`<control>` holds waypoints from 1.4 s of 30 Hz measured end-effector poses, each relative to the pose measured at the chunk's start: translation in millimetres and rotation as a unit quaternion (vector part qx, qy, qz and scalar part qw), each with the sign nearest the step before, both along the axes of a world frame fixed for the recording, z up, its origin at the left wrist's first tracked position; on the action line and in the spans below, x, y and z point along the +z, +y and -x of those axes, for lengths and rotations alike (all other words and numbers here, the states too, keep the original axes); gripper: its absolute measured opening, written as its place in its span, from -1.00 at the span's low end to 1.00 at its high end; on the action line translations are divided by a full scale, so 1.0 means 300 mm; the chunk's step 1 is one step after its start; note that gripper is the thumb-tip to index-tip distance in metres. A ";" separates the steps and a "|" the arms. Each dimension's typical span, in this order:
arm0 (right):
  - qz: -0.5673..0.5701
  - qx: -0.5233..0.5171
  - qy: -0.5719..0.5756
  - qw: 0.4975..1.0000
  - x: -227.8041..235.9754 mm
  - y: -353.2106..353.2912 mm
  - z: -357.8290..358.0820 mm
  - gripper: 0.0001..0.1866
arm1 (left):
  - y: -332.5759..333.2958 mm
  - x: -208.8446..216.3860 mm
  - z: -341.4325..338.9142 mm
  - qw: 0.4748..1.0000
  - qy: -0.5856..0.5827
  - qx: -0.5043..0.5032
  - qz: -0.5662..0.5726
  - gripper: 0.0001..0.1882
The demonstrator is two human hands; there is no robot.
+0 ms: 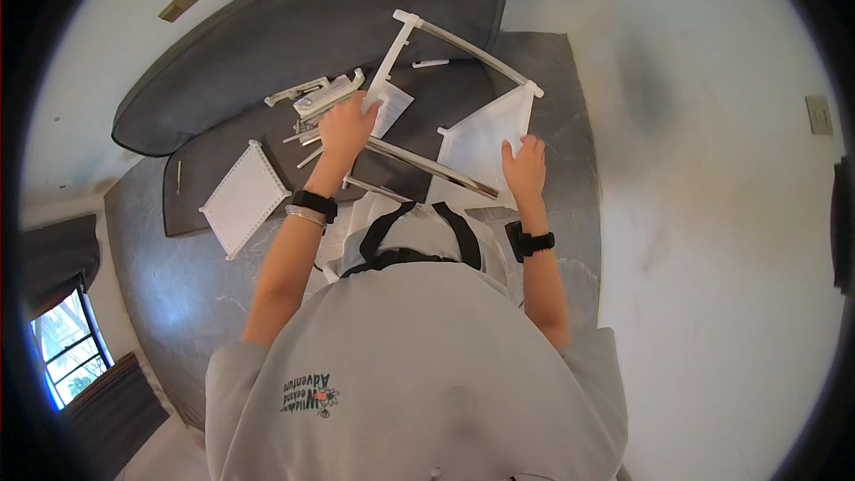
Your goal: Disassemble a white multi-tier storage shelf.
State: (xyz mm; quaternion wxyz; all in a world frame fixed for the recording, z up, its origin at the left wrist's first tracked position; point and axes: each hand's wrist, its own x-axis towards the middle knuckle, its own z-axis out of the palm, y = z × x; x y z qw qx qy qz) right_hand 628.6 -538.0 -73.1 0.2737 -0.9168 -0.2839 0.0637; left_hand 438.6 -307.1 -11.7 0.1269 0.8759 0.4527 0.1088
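A grey sofa point(312, 22) stands by a pale wall point(129, 67) — over its seat, the left hand point(346, 129) clasps a white frame point(389, 62); the right hand point(527, 169), apart, reaches its right side, grip unclear.

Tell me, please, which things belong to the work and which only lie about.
Likely work: white frame with silvery tubes, in the left hand; loose white panel; white plastic parts.

Likely lying about: white pen-like object; thin yellowish stick.
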 end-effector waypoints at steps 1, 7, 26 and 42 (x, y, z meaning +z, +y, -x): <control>0.005 -0.011 0.051 0.999 -0.029 -0.023 0.005 -0.57 | -0.004 -0.001 0.003 1.000 0.008 -0.001 0.000 -0.60; -0.046 -0.092 0.209 0.972 -0.149 -0.069 0.080 -0.44 | -0.032 0.017 0.063 0.998 0.062 -0.010 0.014 -0.58; 0.061 0.149 0.133 0.978 -0.082 0.039 0.153 -0.41 | -0.138 -0.378 0.526 0.974 0.037 0.147 0.170 -0.52; 0.125 0.133 0.152 0.971 -0.080 0.038 0.185 -0.56 | -0.394 -0.293 -0.043 0.885 -0.039 -0.413 0.210 -0.59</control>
